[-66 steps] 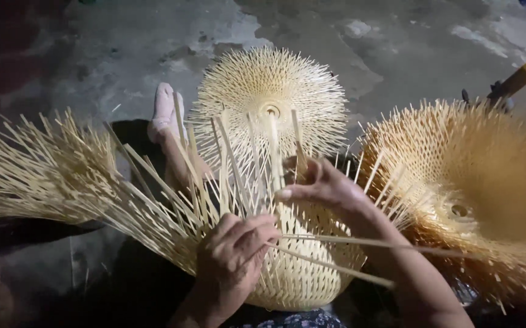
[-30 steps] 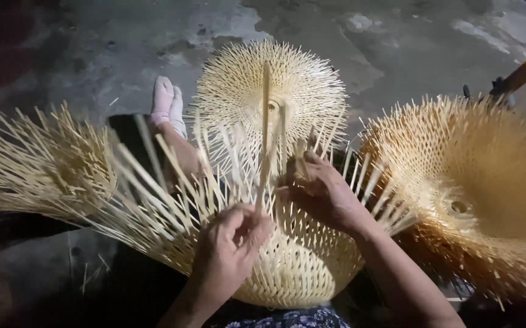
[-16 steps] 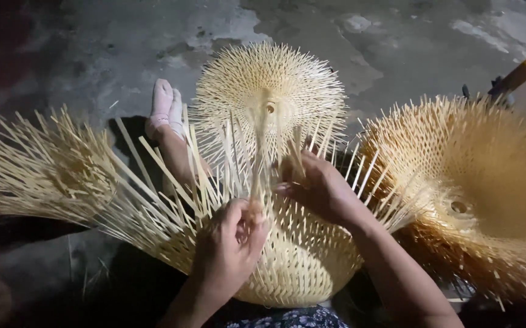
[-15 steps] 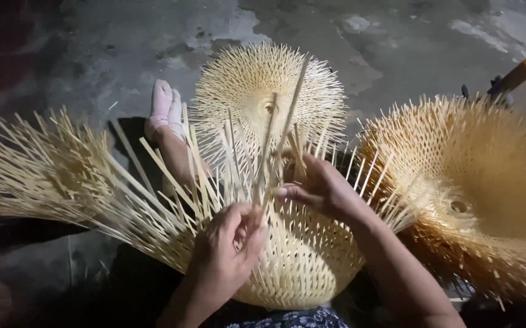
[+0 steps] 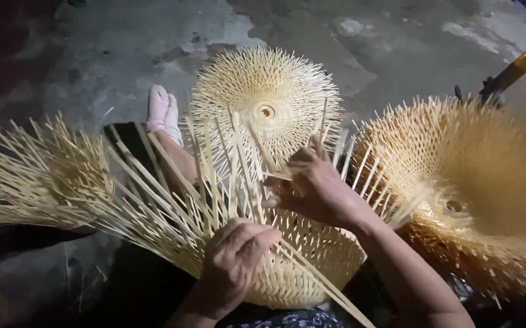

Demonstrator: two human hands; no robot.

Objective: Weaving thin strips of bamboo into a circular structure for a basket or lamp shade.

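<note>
A half-woven pale bamboo basket (image 5: 302, 258) rests on my lap, its loose strips (image 5: 172, 194) fanning up and out to the left. My left hand (image 5: 235, 258) presses on the woven wall near the rim, fingers curled over a thin strip (image 5: 317, 279) that slants down to the right. My right hand (image 5: 314, 185) sits at the rim's far side, pinching upright strips between thumb and fingers.
A round woven bamboo disc (image 5: 266, 100) with spiky ends lies on the concrete floor ahead. A larger woven piece (image 5: 475, 188) stands at the right, a bundle of splayed strips (image 5: 32, 176) at the left. A foot in a pink sock (image 5: 159, 106) stretches forward. A yellow-handled tool (image 5: 512, 70) lies far right.
A long strip that stood up between my hands has been bent down; it now slants to the lower right under my left hand. My right hand shifted slightly along the rim.
</note>
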